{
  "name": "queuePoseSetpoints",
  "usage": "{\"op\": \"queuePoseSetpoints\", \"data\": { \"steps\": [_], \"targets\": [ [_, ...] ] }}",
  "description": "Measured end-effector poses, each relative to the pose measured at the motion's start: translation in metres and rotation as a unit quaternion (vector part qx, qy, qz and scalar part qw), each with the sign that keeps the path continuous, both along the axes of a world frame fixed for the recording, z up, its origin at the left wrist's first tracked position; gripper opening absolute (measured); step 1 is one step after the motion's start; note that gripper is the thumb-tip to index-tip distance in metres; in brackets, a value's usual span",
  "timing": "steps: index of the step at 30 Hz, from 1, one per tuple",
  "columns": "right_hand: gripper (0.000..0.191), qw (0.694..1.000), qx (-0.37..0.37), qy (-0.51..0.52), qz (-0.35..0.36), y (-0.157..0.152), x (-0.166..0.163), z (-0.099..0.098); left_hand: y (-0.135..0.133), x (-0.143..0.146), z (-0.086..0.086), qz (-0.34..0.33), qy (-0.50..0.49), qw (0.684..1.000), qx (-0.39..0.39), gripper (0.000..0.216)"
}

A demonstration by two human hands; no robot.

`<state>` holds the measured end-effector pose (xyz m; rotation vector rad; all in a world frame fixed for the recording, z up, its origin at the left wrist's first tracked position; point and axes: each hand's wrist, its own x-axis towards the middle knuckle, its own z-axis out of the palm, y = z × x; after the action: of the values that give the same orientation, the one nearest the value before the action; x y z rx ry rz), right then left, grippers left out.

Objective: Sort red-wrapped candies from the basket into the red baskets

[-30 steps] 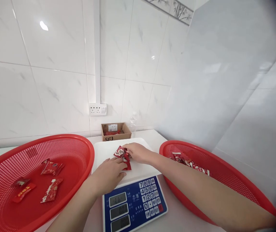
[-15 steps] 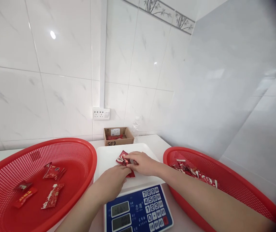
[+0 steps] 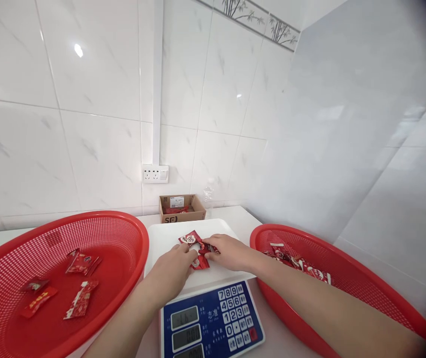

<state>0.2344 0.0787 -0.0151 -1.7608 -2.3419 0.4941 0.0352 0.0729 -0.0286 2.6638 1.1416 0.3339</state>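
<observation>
Several small red snack packets lie on the white pan (image 3: 220,227) of a digital scale. One red packet (image 3: 189,238) with white lettering is at the far side of the group. Just in front of it, my right hand (image 3: 229,252) pinches a dark red packet (image 3: 207,246) from the right. My left hand (image 3: 171,271) comes in from the left with its fingers bent and closed on the edge of a nearer red packet (image 3: 201,263). Its fingertips are partly hidden. The scale's blue keypad panel (image 3: 214,315) sits below my wrists.
At left stands a large red mesh basket (image 3: 140,238) with several packets spread inside. Another red basket (image 3: 369,263) at right holds a cluster of packets, partly behind my right forearm. Behind the scale are a cardboard box (image 3: 186,216) and a clear plastic bottle (image 3: 209,194) against the tiled wall.
My hands have moved slightly apart over the pan, showing more of the packets between them. The far packet has turned a little, with its lettering now plainer.
</observation>
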Motion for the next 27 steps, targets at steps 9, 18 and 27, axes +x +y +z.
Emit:
{"op": "queuePoseSetpoints", "data": {
  "steps": [9, 18, 27],
  "targets": [
    [0.058, 0.998, -0.056, 0.004, 0.011, -0.011, 0.012, 0.020, 0.002, -0.001, -0.001, 0.010, -0.021, 1.000, 0.014, 0.033],
    [0.043, 0.999, -0.040, -0.025, 0.015, -0.008, 0.006, 0.028, 0.005, 0.002, -0.003, -0.005, -0.024, 1.000, 0.020, 0.031],
    [0.063, 0.992, -0.007, -0.123, -0.032, -0.008, -0.011, 0.016, 0.002, 0.004, 0.000, 0.015, 0.005, 1.000, 0.027, 0.026]
  ]
}}
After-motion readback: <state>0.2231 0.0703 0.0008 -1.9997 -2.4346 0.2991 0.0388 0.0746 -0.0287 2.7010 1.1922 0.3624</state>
